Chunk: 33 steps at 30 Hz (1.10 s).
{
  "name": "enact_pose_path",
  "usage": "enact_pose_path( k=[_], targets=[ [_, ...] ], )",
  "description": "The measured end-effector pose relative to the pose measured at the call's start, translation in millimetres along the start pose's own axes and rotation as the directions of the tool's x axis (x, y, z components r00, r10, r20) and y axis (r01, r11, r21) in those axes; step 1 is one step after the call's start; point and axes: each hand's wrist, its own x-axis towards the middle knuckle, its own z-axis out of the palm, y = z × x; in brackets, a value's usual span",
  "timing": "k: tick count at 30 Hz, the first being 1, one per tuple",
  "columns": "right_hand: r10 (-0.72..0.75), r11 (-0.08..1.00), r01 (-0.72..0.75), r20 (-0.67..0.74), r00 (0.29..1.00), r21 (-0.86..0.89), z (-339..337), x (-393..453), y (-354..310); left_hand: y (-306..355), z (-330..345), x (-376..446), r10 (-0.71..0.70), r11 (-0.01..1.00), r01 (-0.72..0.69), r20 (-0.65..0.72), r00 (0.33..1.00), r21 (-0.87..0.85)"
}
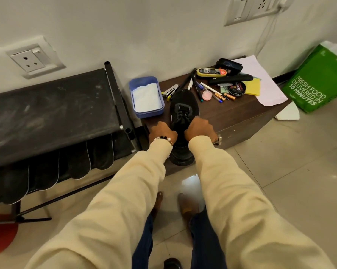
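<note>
A black lace-up shoe (183, 107) lies on the low dark wooden table (231, 113), toe toward the wall, heel hanging over the front edge. My left hand (161, 133), with a bead bracelet at the wrist, grips the shoe's left side near the opening. My right hand (199, 129) grips its right side, fingers curled at the laces. A round tin of shoe polish (237, 89) and a yellow polish bottle (212, 72) lie behind the shoe.
A blue tray (144, 113) with white cloth stands left of the shoe. Several pens, a stapler (170, 91), a pink jar (207, 95), a black brush (230, 78) and papers crowd the table's back. A black shoe rack (47, 109) stands left; a green bag (317, 80) right.
</note>
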Motion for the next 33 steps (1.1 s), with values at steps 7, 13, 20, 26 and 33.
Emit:
enact_pose_path(
  k=[7,13,20,26,33],
  targets=[
    [-0.011,0.981,-0.020,0.157,0.988,0.194,-4,5,11,8,-3,2,0.014,0.977,-0.022,0.038,0.999,0.211],
    [-0.027,0.812,-0.260,0.479,0.877,0.522,-18,-1,26,2,-12,3,-0.078,0.980,0.132,0.328,0.942,-0.148],
    [-0.049,0.701,-0.286,0.444,0.895,0.653,-30,-32,34,-5,-13,-34,0.011,0.876,0.135,0.300,0.954,-0.464],
    [-0.030,0.611,-0.232,0.315,0.949,0.757,-52,-77,82,0,-8,-89,0.145,0.854,0.020,0.273,0.951,-0.520],
    [0.135,0.614,-0.152,0.086,0.987,0.775,-56,-121,183,24,65,-149,0.256,0.889,-0.063,0.378,0.890,-0.453]
  ],
)
